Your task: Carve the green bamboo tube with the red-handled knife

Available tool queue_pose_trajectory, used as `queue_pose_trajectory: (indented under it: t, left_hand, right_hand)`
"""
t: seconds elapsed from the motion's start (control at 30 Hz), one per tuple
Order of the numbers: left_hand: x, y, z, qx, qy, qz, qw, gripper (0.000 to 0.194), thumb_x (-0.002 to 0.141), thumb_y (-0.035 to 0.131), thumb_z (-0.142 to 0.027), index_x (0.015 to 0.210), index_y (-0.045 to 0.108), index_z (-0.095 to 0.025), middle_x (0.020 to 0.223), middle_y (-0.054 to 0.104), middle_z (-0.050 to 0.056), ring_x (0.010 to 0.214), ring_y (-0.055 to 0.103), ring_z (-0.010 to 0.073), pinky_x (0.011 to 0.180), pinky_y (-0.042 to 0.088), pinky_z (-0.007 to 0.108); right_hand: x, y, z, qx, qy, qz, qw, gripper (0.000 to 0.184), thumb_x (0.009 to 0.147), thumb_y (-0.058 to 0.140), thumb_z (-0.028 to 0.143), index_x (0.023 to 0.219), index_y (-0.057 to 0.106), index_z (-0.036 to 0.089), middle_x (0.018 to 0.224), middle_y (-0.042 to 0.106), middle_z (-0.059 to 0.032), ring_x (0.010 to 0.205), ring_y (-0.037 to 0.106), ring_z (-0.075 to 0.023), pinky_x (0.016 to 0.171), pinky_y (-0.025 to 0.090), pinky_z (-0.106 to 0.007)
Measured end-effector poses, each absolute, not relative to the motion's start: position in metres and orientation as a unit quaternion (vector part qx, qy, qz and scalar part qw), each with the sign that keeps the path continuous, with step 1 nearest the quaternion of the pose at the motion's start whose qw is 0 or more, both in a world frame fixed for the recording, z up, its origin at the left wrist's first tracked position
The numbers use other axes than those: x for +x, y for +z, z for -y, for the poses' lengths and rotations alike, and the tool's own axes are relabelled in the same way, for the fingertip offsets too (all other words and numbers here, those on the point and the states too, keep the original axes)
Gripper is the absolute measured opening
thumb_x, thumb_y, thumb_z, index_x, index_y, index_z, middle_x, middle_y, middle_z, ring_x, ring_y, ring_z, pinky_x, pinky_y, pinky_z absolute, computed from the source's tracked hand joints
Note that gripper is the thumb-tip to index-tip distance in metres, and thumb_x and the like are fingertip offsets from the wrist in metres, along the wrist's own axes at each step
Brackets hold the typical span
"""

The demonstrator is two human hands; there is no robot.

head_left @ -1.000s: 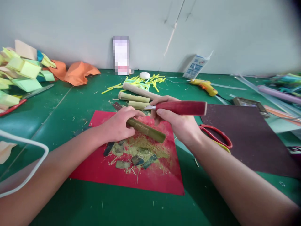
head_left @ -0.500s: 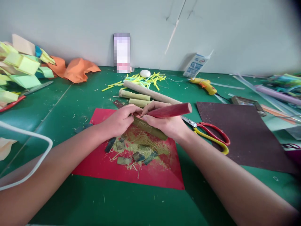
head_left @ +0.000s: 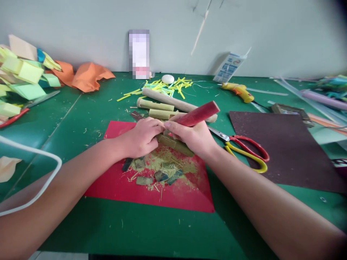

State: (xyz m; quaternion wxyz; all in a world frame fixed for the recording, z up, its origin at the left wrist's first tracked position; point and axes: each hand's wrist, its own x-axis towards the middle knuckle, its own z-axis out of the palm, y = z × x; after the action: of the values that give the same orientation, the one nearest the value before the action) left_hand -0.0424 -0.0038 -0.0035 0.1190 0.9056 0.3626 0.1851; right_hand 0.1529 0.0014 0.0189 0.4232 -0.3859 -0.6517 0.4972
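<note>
Under my left hand (head_left: pixel 146 137) lies a green bamboo piece (head_left: pixel 176 145), its left end covered by my closed fingers. My right hand (head_left: pixel 195 135) grips a carving knife (head_left: pixel 199 113) by its thick red wooden handle, which points up and to the right. The blade is hidden between my two hands, where the fingertips meet just above the bamboo. Beneath them a red sheet (head_left: pixel 189 204) carries greenish shavings (head_left: pixel 159 162) and several dark bamboo chips (head_left: pixel 144 180). Pale bamboo pieces (head_left: pixel 155 104) and a wooden rod (head_left: pixel 170 99) lie just beyond my hands.
Red-and-yellow-handled scissors (head_left: pixel 248 144) lie right of my hand, partly over a dark brown sheet (head_left: pixel 282 151). A yellow glue gun (head_left: pixel 238 91) sits further back. At the left are folded paper pieces (head_left: pixel 29 74) and orange paper (head_left: pixel 89 76). A phone (head_left: pixel 139 54) leans on the wall.
My right hand has brought the knife down and left from above the bamboo until it meets my left hand. Its handle has swung to a steeper tilt. The scissors have come into fuller view.
</note>
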Motion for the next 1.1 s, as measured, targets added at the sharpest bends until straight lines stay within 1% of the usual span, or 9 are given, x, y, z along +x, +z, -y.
queue_pose_trajectory:
  t: [0.13, 0.23, 0.33, 0.43, 0.6, 0.67, 0.8, 1.0, 1.1]
  left_hand:
    - [-0.0414, -0.0024, 0.0075, 0.918, 0.137, -0.365, 0.066, 0.041, 0.084, 0.051, -0.023, 0.125, 0.050, -0.017, 0.132, 0.051, 0.014, 0.127, 0.042, 0.0331, 0.105, 0.039, 0.053]
    - [-0.0409, -0.0015, 0.0088, 0.921, 0.126, -0.364, 0.055, 0.047, 0.086, 0.052, -0.024, 0.131, 0.044, -0.019, 0.136, 0.048, 0.014, 0.129, 0.039, 0.0334, 0.106, 0.037, 0.054]
    - [-0.0405, -0.0011, 0.0090, 0.922, 0.117, -0.366, 0.048, 0.045, 0.089, 0.051, -0.027, 0.132, 0.042, -0.019, 0.140, 0.045, 0.014, 0.130, 0.037, 0.0334, 0.107, 0.036, 0.054]
    - [-0.0396, -0.0010, 0.0089, 0.920, 0.106, -0.374, 0.051, 0.040, 0.093, 0.049, -0.032, 0.131, 0.043, -0.019, 0.141, 0.045, 0.014, 0.130, 0.037, 0.0330, 0.108, 0.035, 0.053]
    - [-0.0384, -0.0019, 0.0091, 0.917, 0.116, -0.378, 0.053, 0.041, 0.093, 0.050, -0.035, 0.130, 0.044, -0.018, 0.132, 0.050, 0.014, 0.127, 0.038, 0.0336, 0.107, 0.035, 0.053]
    - [-0.0382, -0.0021, 0.0092, 0.916, 0.120, -0.379, 0.055, 0.042, 0.093, 0.052, -0.036, 0.131, 0.044, -0.020, 0.132, 0.050, 0.014, 0.126, 0.038, 0.0336, 0.106, 0.035, 0.053]
    - [-0.0371, -0.0006, 0.0088, 0.915, 0.118, -0.380, 0.069, 0.043, 0.091, 0.053, -0.036, 0.129, 0.044, -0.020, 0.133, 0.050, 0.013, 0.125, 0.039, 0.0333, 0.104, 0.036, 0.052]
    - [-0.0357, 0.0020, 0.0074, 0.912, 0.120, -0.382, 0.089, 0.043, 0.089, 0.057, -0.035, 0.127, 0.047, -0.017, 0.126, 0.053, 0.014, 0.121, 0.041, 0.0332, 0.104, 0.037, 0.052]
    - [-0.0379, 0.0025, 0.0054, 0.911, 0.134, -0.374, 0.110, 0.042, 0.088, 0.059, -0.033, 0.125, 0.048, -0.017, 0.129, 0.053, 0.013, 0.123, 0.041, 0.0316, 0.107, 0.037, 0.050]
  right_hand:
    - [0.1528, 0.0186, -0.0024, -0.373, 0.512, 0.643, 0.430, 0.021, 0.074, 0.077, 0.029, 0.066, 0.062, 0.015, 0.056, 0.050, 0.0055, 0.053, 0.040, -0.0068, 0.051, 0.035, -0.024]
    - [0.1523, 0.0178, -0.0036, -0.373, 0.507, 0.648, 0.427, 0.019, 0.074, 0.077, 0.029, 0.067, 0.066, 0.015, 0.058, 0.053, 0.0048, 0.055, 0.043, -0.0076, 0.055, 0.039, -0.025]
    - [0.1526, 0.0160, -0.0047, -0.385, 0.492, 0.654, 0.426, 0.016, 0.073, 0.077, 0.028, 0.071, 0.070, 0.015, 0.063, 0.060, 0.0022, 0.058, 0.049, -0.0093, 0.058, 0.043, -0.026]
    - [0.1538, 0.0147, -0.0055, -0.391, 0.487, 0.663, 0.412, 0.015, 0.072, 0.078, 0.028, 0.073, 0.071, 0.015, 0.074, 0.068, -0.0019, 0.066, 0.057, -0.0125, 0.062, 0.046, -0.028]
    - [0.1554, 0.0187, -0.0058, -0.390, 0.477, 0.688, 0.384, 0.011, 0.072, 0.078, 0.027, 0.073, 0.071, 0.018, 0.077, 0.070, -0.0025, 0.071, 0.060, -0.0154, 0.067, 0.049, -0.030]
    - [0.1559, 0.0210, -0.0051, -0.389, 0.474, 0.690, 0.384, 0.011, 0.075, 0.075, 0.028, 0.073, 0.070, 0.019, 0.076, 0.069, -0.0018, 0.070, 0.059, -0.0152, 0.066, 0.049, -0.030]
    - [0.1567, 0.0218, -0.0028, -0.405, 0.469, 0.679, 0.395, 0.017, 0.080, 0.069, 0.030, 0.070, 0.066, 0.018, 0.068, 0.062, -0.0007, 0.062, 0.052, -0.0126, 0.059, 0.044, -0.028]
    - [0.1560, 0.0190, -0.0033, -0.379, 0.454, 0.699, 0.401, 0.015, 0.080, 0.068, 0.029, 0.072, 0.067, 0.016, 0.069, 0.063, -0.0003, 0.063, 0.052, -0.0117, 0.059, 0.042, -0.027]
    - [0.1567, 0.0177, -0.0041, -0.378, 0.460, 0.698, 0.397, 0.019, 0.081, 0.068, 0.032, 0.072, 0.067, 0.016, 0.066, 0.062, -0.0002, 0.060, 0.051, -0.0111, 0.057, 0.040, -0.027]
